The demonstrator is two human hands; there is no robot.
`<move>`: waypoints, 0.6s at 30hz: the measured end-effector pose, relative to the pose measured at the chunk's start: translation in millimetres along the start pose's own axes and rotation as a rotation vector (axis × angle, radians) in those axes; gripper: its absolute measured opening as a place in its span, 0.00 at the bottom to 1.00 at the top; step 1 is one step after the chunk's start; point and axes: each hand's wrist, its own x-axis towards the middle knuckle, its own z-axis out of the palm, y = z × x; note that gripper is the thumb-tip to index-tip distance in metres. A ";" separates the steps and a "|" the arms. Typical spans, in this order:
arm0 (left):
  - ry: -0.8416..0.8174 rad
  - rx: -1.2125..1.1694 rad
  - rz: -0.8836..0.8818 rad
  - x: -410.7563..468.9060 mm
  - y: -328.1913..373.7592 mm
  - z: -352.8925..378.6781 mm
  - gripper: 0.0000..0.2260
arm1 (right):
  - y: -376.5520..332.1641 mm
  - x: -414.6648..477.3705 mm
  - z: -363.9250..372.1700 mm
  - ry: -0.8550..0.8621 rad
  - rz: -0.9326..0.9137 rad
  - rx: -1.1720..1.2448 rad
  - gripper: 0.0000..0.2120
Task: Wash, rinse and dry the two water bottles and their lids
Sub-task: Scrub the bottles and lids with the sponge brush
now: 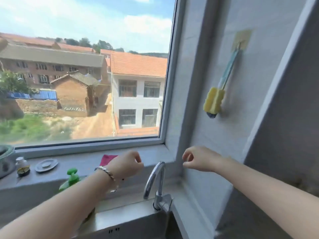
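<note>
Both forearms stretch out over the steel sink (pixel 131 219). The left hand (pixel 128 163) and the right hand (pixel 198 158) hang in the air with fingers loosely curled, grasping nothing. Between and just below them stands the faucet (pixel 152 177). The water bottles and their lids are out of view, so their place cannot be told.

Well above the right hand, a bottle brush (pixel 226 75) hangs from a wall hook. It looks light, with a soft, squashy yellow sponge head and a slim, stiff handle. The handle, just under the hook, seems the place to take it.

A green soap pump bottle (pixel 72 176) sits under the left forearm, and a pink cloth (pixel 107 159) lies just beyond the left hand.
</note>
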 end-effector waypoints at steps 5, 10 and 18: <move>0.091 0.052 0.012 37.1 54.5 -42.3 0.07 | 28.0 31.2 -103.1 0.532 0.124 0.125 0.13; 0.190 0.092 0.015 67.7 93.7 -63.7 0.05 | 50.0 61.1 -170.6 0.866 0.184 0.070 0.22; 0.193 0.195 -0.007 70.1 79.6 -74.8 0.05 | 76.1 94.1 -176.5 0.948 0.133 0.323 0.18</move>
